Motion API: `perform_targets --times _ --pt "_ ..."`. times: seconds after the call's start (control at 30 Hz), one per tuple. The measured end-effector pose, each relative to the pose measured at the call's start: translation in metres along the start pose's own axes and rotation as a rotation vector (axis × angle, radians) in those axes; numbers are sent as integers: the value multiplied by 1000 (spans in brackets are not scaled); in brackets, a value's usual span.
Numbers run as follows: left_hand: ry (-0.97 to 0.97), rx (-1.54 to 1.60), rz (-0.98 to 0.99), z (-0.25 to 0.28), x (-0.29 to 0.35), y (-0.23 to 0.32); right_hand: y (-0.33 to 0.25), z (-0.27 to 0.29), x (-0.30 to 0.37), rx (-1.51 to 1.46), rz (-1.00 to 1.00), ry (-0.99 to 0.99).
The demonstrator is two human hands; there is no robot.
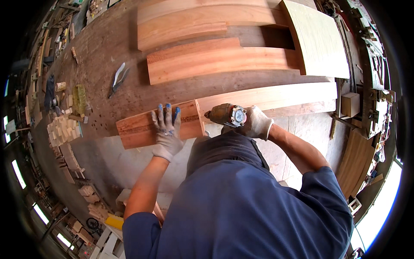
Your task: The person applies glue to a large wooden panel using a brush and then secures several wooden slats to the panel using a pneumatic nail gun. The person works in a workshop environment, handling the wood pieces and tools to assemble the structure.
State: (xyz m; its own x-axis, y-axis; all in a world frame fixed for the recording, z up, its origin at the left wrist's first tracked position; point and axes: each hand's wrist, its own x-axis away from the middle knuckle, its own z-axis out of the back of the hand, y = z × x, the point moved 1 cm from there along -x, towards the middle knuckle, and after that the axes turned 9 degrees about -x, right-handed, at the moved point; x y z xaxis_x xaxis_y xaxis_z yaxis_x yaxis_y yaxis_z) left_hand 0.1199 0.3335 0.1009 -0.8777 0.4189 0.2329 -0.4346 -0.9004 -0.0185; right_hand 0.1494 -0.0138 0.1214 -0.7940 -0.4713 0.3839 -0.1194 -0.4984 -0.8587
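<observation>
My left hand (167, 131), in a whitish glove with blue fingertips, lies spread on a short reddish wooden board (136, 126). The fingers point away from me and press on its top face. My right hand (258, 123), gloved too, is closed around the grip of what looks like a nail gun (227, 115) with a round bolted cap. The gun sits just right of the short board's end, above a long, paler board (297, 96). Its tip is hidden from view. The two boards meet near the gun, the short one angled toward the lower left.
Several reddish planks (207, 60) lie farther off on the brown work surface (99, 56). A pale panel (321, 41) rests across their right ends. A slim hand tool (117, 79) lies at left, near stacked wood offcuts (62, 129). A wooden block (350, 104) stands at right.
</observation>
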Motion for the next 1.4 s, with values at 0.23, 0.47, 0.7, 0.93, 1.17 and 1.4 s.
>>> perform_targets --times 0.23,0.47,0.7,0.93,1.17,1.4 --pt "0 -9 3 -7 3 7 23 -19 -15 157 37 -115" --pt "-3 0 4 -13 5 7 27 -25 -16 153 50 -72" --pt "28 -6 0 -14 5 7 16 -25 -12 26 -22 -26" --pt "61 4 -10 -15 5 7 19 -26 -14 89 -92 -97" --pt "68 19 -15 -14 3 6 14 -25 -10 -17 -37 -5" --pt "9 -6 3 -10 5 6 -5 5 17 -292 -88 54"
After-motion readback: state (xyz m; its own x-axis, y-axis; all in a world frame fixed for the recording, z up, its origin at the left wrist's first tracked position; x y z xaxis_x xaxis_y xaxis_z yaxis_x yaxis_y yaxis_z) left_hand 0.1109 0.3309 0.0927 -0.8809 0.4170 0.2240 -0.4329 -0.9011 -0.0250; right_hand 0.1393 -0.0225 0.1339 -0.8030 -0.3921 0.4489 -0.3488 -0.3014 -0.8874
